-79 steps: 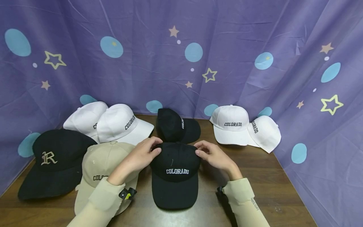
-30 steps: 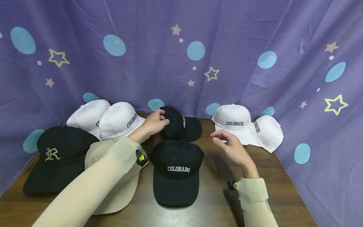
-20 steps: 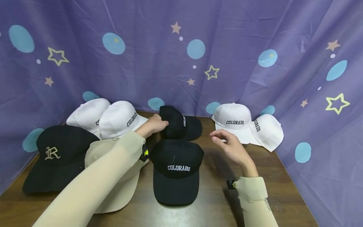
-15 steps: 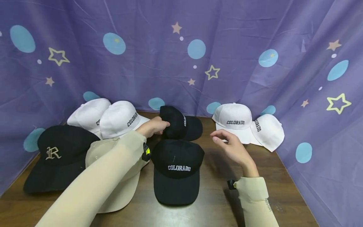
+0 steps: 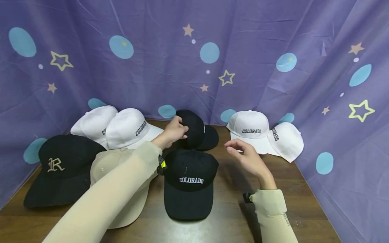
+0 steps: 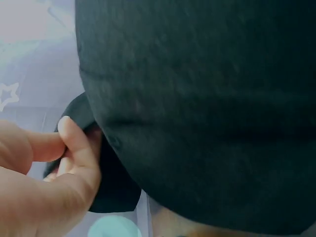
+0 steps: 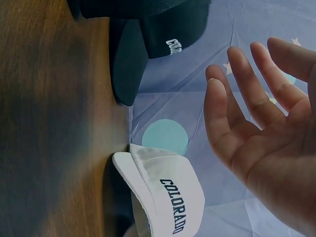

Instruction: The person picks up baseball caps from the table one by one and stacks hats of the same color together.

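At the back centre of the head view, the left hand [image 5: 174, 131] pinches the rear edge of a black cap [image 5: 194, 130] whose brim points right. In the left wrist view, thumb and fingers of the left hand [image 6: 59, 173] close on dark fabric, beside a large dark cap crown [image 6: 197, 108]. A second black cap [image 5: 189, 182] lettered COLORADO stands just in front, its brim toward the viewer. The right hand [image 5: 249, 160] hovers right of it with loosely bent fingers, holding nothing; the right wrist view shows the right hand [image 7: 266, 118] with its fingers apart.
On the left stand two white caps [image 5: 126, 130], a black cap with an R [image 5: 65, 158] and a beige cap [image 5: 106, 163], partly under the left sleeve. Two more white caps [image 5: 250, 126] stand at the back right, by the purple curtain [image 5: 170, 77].
The left hand has gone from the front black cap to the rear one, which has shifted slightly right and tilted. The right hand has let go of the front cap and moved right.
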`<state>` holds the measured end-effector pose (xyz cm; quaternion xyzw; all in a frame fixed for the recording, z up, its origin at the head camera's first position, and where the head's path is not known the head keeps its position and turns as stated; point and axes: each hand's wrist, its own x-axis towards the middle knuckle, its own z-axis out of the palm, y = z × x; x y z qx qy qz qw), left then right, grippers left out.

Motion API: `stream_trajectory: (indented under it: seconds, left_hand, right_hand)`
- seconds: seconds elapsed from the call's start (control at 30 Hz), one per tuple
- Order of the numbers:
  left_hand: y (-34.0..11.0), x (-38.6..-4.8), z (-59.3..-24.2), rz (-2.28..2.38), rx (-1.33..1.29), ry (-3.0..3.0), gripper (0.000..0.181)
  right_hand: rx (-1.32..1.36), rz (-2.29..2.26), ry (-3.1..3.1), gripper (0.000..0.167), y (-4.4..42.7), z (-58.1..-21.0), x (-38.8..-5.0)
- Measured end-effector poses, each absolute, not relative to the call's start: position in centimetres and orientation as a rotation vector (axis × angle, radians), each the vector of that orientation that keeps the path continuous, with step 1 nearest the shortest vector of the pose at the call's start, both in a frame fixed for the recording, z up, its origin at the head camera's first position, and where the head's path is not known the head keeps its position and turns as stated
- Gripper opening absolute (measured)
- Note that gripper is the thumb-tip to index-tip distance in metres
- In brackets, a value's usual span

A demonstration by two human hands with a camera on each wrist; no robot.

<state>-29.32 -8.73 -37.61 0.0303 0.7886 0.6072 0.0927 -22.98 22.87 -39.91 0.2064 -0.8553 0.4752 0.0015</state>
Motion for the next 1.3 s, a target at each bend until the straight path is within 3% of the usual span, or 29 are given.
stream_trajectory:
  seconds: [0.37, 0.8, 1.3]
  left_hand:
    - [-7.4, -29.4, -35.7, 1.819, 0.349, 2.588, 0.049]
    - [-8.2, -26.9, -28.6, 1.921, 0.673, 2.499, 0.049]
    - [-9.9, -22.9, -24.5, 1.661, 1.051, 2.445, 0.039]
  right_hand:
    - [0.674, 1.518, -2.664, 0.017, 22.4, -40.0, -22.8]
    - [0.627, 1.507, -2.659, 0.017, 22.5, -39.8, -22.7]
    - [0.52, 1.675, -2.372, 0.033, 22.6, -38.2, -22.3]
